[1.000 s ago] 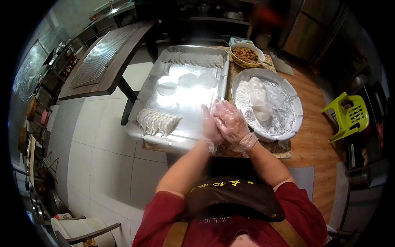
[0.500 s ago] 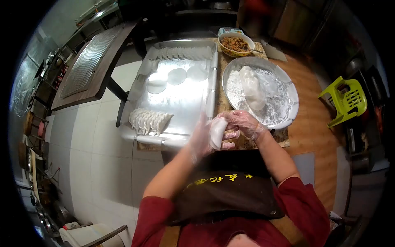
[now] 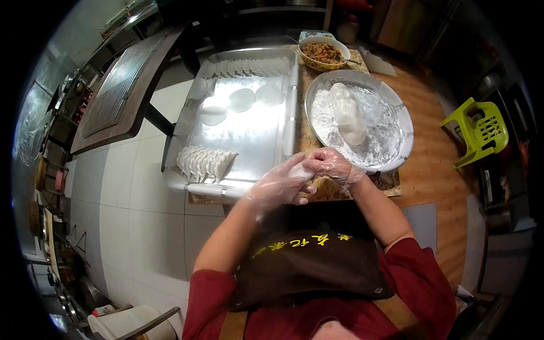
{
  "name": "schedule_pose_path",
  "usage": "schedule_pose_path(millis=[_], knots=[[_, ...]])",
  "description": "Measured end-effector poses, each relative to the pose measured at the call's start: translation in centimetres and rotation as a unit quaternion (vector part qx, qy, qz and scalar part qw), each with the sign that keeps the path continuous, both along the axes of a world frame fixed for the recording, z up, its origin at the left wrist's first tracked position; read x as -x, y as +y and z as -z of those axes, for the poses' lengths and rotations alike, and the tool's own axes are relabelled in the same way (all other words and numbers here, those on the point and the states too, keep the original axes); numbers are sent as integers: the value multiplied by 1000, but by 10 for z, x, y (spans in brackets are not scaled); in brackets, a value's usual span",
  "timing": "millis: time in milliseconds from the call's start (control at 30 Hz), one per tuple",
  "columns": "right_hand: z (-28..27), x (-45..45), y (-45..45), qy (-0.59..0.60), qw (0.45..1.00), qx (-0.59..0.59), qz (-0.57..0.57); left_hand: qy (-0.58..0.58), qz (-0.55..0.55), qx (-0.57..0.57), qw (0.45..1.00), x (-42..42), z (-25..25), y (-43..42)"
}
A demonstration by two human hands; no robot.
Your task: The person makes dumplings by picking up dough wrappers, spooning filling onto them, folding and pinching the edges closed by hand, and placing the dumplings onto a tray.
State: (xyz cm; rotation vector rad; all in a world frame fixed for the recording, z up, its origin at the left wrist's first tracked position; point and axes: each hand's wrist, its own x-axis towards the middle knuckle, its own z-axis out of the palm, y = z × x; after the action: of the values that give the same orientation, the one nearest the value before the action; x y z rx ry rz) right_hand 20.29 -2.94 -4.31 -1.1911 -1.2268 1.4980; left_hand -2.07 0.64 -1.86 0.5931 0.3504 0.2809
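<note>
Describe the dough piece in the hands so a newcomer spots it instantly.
Find the large metal tray; near its near right corner, a clear-gloved left hand and right hand meet. Between them is a small white dough piece, partly hidden by their grip. Unlike the flat rounds and pleated dumplings lying on the tray, it is held in the hands.

On the counter [image 3: 326, 190] stand one basin [image 3: 310, 97], one bowl [image 3: 315, 62] and one tray [image 3: 249, 141] bearing two groups of dumplings [image 3: 205, 164] and three flat wrappers [image 3: 242, 100] between.
</note>
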Motion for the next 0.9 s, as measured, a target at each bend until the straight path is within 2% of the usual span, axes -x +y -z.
schedule_pose_path(millis=[167,267,333,367,433,500,533,600,633,667,733,767,800,833,867,900], knots=[[-16,1,-1,-37,999,4,-25,30,21,-112,993,5,-4,1],[-13,7,1,35,999,5,-22,48,75,-152,984,-4,7,15],[-21,10,3,-92,994,-27,-55,79,89,-187,975,-8,-19,12],[-21,9,3,-92,994,-28,-54,109,102,-222,964,-9,-28,10],[-23,7,4,-44,997,-43,-45,102,81,-242,962,-7,-12,16],[-30,11,5,-47,996,-61,-43,96,59,-260,959,-10,21,28],[-36,15,4,-49,995,-78,-39,87,38,-473,876,-18,30,37],[-51,20,2,-58,995,-71,-34,74,15,-662,746,-18,34,42],[-56,21,2,-68,995,-65,-29,123,44,-495,859,-13,-6,36],[-55,19,3,-68,995,-68,-29,167,71,-307,934,-9,-35,34],[-50,16,7,-15,974,-215,69,200,9,-324,925,1,-54,37],[-48,16,8,77,960,-256,86,134,-40,-278,950,10,-64,33],[-49,19,7,78,959,-258,86,68,-88,-229,967,16,-69,28],[-52,24,6,133,953,-243,124,43,-119,-169,977,11,-67,19],[-53,28,5,189,942,-227,162,45,-120,-171,977,3,-51,13],[-35,28,9,131,943,-234,200,51,-156,-215,963,-8,-24,10]])
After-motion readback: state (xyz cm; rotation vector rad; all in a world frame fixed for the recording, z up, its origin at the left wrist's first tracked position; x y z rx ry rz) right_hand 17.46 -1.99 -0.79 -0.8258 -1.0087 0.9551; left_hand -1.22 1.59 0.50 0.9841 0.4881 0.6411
